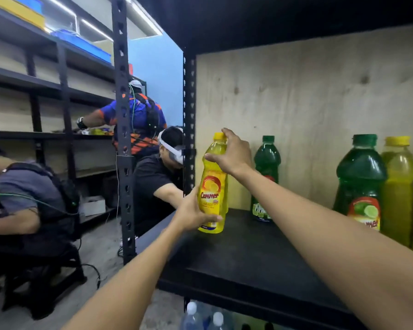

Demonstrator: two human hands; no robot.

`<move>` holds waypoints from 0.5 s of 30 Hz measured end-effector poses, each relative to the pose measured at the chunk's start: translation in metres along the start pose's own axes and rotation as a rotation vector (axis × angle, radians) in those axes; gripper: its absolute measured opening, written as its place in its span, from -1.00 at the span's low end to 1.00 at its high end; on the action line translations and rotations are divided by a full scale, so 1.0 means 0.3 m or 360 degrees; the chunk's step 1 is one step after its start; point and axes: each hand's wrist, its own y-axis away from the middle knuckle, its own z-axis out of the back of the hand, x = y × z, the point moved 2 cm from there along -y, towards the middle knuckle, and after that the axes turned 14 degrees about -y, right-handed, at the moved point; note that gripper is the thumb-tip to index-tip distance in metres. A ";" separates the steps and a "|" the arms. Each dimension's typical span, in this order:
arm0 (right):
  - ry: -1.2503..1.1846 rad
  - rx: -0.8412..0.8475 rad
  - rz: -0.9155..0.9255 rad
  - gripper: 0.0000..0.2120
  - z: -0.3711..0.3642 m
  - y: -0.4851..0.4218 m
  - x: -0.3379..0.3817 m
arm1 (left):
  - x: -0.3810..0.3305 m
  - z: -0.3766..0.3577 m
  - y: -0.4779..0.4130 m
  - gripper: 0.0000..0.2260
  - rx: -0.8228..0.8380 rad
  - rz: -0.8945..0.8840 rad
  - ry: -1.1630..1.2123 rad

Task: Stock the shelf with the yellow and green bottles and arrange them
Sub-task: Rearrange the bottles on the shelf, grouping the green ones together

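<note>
A yellow bottle (212,186) with a yellow cap stands upright at the left end of the black shelf board (248,253). My left hand (193,213) grips its lower body around the label. My right hand (231,153) holds its neck and shoulder from the right. Behind it, near the plywood back wall, stands a green bottle (266,177). At the right end stand a larger-looking green bottle (360,184) and a yellow bottle (398,186) side by side, with more yellow at the frame's edge.
A black perforated upright post (189,129) borders the shelf on the left. Clear water bottles (200,317) sit on the level below. Three people work at other racks to the left, one crouched close beside the post (160,177).
</note>
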 end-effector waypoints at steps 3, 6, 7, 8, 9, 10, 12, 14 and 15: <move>0.0035 0.0008 -0.0012 -0.10 -0.062 -0.047 -0.020 | 0.044 -0.012 -0.036 -0.16 0.0056 0.0054 0.0100; 0.0030 0.0009 -0.0024 -0.10 -0.087 -0.070 -0.026 | 0.077 -0.020 -0.054 -0.22 0.0017 0.0067 0.0142; 0.0027 0.0006 -0.0016 -0.10 -0.088 -0.072 -0.027 | 0.084 -0.020 -0.056 -0.23 0.0024 0.0060 0.0150; 0.0026 0.0007 -0.0001 -0.10 -0.089 -0.070 -0.026 | 0.091 -0.017 -0.055 -0.22 0.0036 0.0049 0.0149; 0.0023 0.0011 0.0016 -0.10 -0.089 -0.067 -0.023 | 0.096 -0.015 -0.054 -0.21 0.0044 0.0034 0.0142; 0.0019 0.0013 0.0031 -0.10 -0.088 -0.064 -0.020 | 0.100 -0.012 -0.051 -0.20 0.0048 0.0018 0.0128; 0.0020 0.0011 0.0058 -0.10 -0.088 -0.056 -0.015 | 0.103 -0.005 -0.045 -0.22 0.0045 0.0007 0.0107; 0.0023 0.0012 0.0055 -0.11 -0.092 -0.049 -0.013 | 0.108 0.000 -0.041 -0.23 0.0056 0.0026 0.0110; 0.0021 0.0011 0.0041 -0.11 -0.095 -0.046 -0.014 | 0.110 0.001 -0.040 -0.23 0.0067 0.0036 0.0117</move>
